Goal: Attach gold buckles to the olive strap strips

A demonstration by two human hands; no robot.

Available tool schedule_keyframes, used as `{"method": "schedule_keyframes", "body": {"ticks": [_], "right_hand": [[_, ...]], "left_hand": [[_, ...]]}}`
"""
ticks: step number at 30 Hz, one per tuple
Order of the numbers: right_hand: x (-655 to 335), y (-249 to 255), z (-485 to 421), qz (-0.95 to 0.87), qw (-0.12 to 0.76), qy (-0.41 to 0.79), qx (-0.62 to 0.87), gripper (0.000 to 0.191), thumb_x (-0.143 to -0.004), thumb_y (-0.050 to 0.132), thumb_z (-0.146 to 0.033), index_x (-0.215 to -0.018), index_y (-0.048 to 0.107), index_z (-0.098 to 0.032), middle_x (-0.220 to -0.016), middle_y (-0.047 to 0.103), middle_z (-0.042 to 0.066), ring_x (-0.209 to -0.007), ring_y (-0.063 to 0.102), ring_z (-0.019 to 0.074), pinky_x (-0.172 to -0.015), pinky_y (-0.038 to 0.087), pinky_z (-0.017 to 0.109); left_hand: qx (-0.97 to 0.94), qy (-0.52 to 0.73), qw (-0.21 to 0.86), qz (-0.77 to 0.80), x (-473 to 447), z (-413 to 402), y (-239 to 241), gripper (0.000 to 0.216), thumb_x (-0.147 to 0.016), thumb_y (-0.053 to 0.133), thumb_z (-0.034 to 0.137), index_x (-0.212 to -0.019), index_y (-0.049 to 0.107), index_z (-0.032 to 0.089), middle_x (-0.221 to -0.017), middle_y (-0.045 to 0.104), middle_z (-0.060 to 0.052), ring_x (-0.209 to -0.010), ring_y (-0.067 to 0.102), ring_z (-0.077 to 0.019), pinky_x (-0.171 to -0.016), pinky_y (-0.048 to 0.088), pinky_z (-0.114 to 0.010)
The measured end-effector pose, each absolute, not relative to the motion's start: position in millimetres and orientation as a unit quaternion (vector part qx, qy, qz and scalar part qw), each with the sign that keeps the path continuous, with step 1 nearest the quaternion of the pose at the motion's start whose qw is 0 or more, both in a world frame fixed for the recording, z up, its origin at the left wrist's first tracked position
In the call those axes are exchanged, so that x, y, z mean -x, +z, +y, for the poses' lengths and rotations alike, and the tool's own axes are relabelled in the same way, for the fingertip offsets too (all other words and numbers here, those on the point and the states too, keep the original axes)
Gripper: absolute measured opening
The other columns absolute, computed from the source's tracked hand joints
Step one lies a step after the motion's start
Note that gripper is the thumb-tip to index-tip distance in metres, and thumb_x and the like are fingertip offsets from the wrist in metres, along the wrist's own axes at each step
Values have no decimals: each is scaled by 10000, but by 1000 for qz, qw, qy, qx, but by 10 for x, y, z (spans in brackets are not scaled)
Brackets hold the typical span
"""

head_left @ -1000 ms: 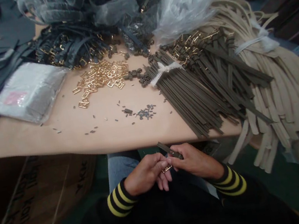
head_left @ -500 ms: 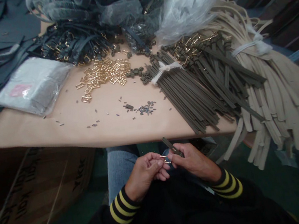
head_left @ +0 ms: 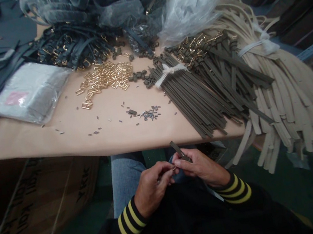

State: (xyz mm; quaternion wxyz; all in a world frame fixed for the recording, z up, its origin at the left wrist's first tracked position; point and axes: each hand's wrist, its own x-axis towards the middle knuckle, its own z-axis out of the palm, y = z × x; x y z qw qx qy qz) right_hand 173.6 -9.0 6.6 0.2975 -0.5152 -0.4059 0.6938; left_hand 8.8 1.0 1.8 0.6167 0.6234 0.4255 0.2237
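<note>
Close together above my lap, in front of the table edge, are my two hands. My left hand (head_left: 153,185) is closed in a pinch on a gold buckle (head_left: 174,168), of which only a sliver shows between the fingertips. My right hand (head_left: 202,166) is closed around a dark olive strap (head_left: 176,148), one end of which sticks up past the fingers toward the table. The fingertips of both hands meet at the buckle. Whether the strap passes through the buckle is hidden by the fingers.
Gold buckles (head_left: 108,76) lie piled on the table (head_left: 68,141), with small metal pieces (head_left: 150,113) scattered nearer me. A tied bundle of olive straps (head_left: 191,99) and long beige straps (head_left: 292,95) lie at the right. A plastic-wrapped packet (head_left: 29,93) sits left; a carton (head_left: 67,194) stands below.
My left hand's fingers have closed over the gold buckle, which showed plainly between the hands before. The right hand keeps its hold on the strap. The view has shifted slightly.
</note>
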Motion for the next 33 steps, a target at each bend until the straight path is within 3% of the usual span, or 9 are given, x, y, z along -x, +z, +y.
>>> {"method": "schedule_keyframes", "body": {"ticks": [5, 10, 14, 18, 23, 28, 33], "right_hand": [[-1746, -11, -100, -417, 298, 698, 500, 302, -782, 472, -422, -778, 530, -126, -621, 519, -14, -404, 321, 28, -378, 218, 169], [-1739, -68, -98, -450, 276, 698, 483, 351, -777, 457, -457, -798, 545, -118, -595, 519, -14, -428, 350, 44, -409, 269, 176], [-1730, -40, -88, -492, 268, 670, 486, 332, -698, 581, -389, -877, 530, -113, -617, 494, -31, -540, 422, 75, -516, 346, 189], [-1724, -16, -83, -504, 259, 654, 501, 218, -717, 560, -307, -822, 531, -118, -606, 485, -36, -550, 432, 79, -527, 349, 186], [-1716, -16, -73, -519, 260, 645, 497, 198, -757, 504, -306, -686, 528, -123, -580, 525, -18, -535, 443, 80, -526, 346, 186], [-1749, -10, -63, -528, 255, 640, 496, 194, -768, 480, -291, -667, 522, -130, -572, 517, -17, -530, 433, 79, -515, 336, 185], [-1795, -21, -51, -535, 242, 627, 512, 188, -756, 495, -291, -663, 525, -131, -570, 482, -24, -532, 422, 80, -510, 329, 186]], "left_hand": [[-530, 191, 699, 440, -112, 25, 72, 148, -784, 470, 274, -791, 519, 135, -646, 599, -16, -511, 573, -90, -472, 455, -189], [-387, 179, 774, 469, -148, 81, 106, 255, -705, 562, 369, -678, 455, 139, -469, 551, 35, -314, 464, -48, -315, 342, -139], [-297, 196, 805, 476, -171, 94, 111, 286, -655, 611, 376, -649, 442, 145, -433, 549, 39, -287, 445, -43, -278, 289, -119], [-243, 205, 822, 472, -186, 84, 117, 278, -651, 622, 352, -637, 436, 147, -417, 529, 57, -271, 410, -24, -262, 244, -101], [-239, 190, 832, 463, -181, 58, 94, 259, -682, 592, 344, -638, 435, 144, -470, 561, 33, -283, 421, -25, -264, 234, -103], [-330, 143, 809, 466, -154, 57, 63, 290, -702, 551, 421, -678, 486, 140, -502, 577, 12, -359, 486, -62, -331, 330, -145], [-442, 145, 746, 478, -147, 62, 49, 285, -670, 600, 389, -604, 541, 119, -450, 437, 63, -375, 372, -27, -364, 298, -145]]}}
